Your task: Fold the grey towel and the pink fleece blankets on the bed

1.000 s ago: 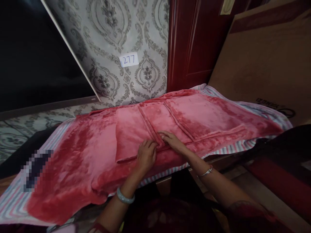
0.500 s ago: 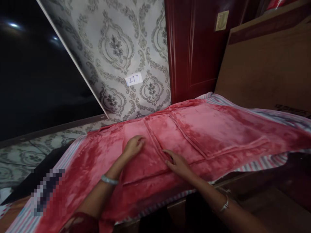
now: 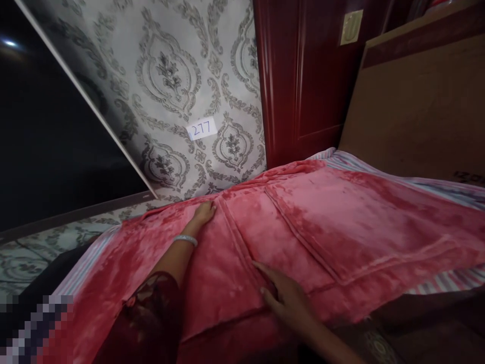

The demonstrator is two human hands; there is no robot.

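A pinkish-red plush cloth (image 3: 303, 247) lies spread out, with raised folded edges dividing it into panels. At the far edge of the left panel my left hand (image 3: 205, 212) rests with curled fingers closed on the cloth; the fingertips are mostly hidden. Closer to me, my right hand (image 3: 290, 296) touches the cloth by the long fold between the left and middle panels. Its index finger is stretched along that fold and its thumb stands apart, so it is open. Under the plush shows a striped sheet (image 3: 450, 280).
A large black screen (image 3: 56, 121) stands at the left against patterned wallpaper (image 3: 170, 76). A paper label marked 277 (image 3: 202, 128) is stuck on the wall. Dark red panelling (image 3: 299, 76) and a big cardboard box (image 3: 420, 106) stand behind on the right.
My left hand has reached away from me to the far edge of the cloth and come down on it. My right hand stays by the same fold. The view has shifted nearer.
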